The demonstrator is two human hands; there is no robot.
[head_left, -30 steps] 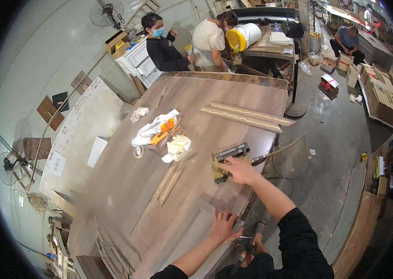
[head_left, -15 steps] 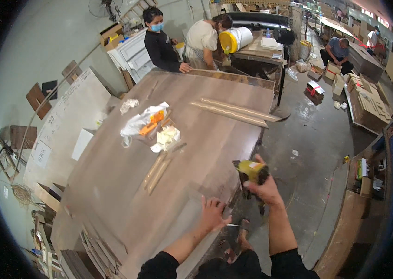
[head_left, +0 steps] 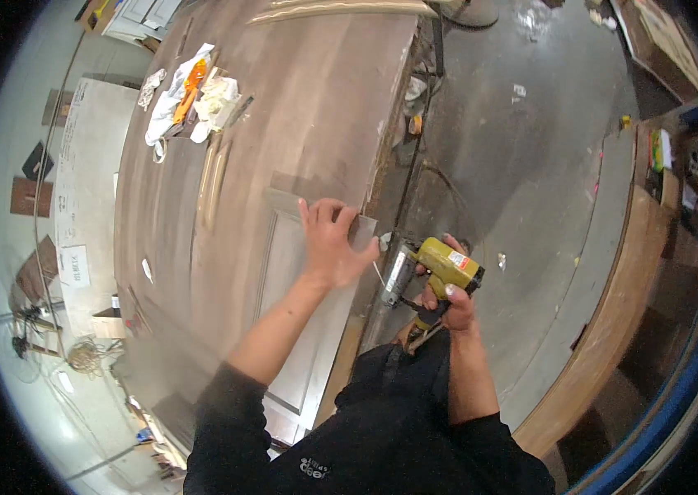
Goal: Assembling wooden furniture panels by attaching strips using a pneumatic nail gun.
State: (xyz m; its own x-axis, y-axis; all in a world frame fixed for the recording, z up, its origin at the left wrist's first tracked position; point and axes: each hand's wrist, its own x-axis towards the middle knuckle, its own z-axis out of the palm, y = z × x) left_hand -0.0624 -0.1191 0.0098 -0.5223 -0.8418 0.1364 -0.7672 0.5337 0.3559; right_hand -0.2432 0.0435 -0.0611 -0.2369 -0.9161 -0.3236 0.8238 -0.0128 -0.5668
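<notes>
- The right hand [head_left: 448,301] has its grip clamped on the handle of a yellow nail gun [head_left: 436,268], which is held off the edge of the tabletop [head_left: 299,107], above the grey floor [head_left: 522,165].
- The gun's metal nose points toward the tabletop edge, just beside the left hand's thumb.
- The left hand [head_left: 328,243] lies flat, fingers spread apart, gripping nothing; its palm presses on a pale panelled door piece [head_left: 299,330] at the near edge of the tabletop.
- Beyond the left hand, two slim wooden strips [head_left: 213,186] lie side by side on the brown surface.
- Farther out from both hands sits a heap of white rags with an orange item [head_left: 188,95].
- Long mouldings [head_left: 341,8] lie at the far end.
</notes>
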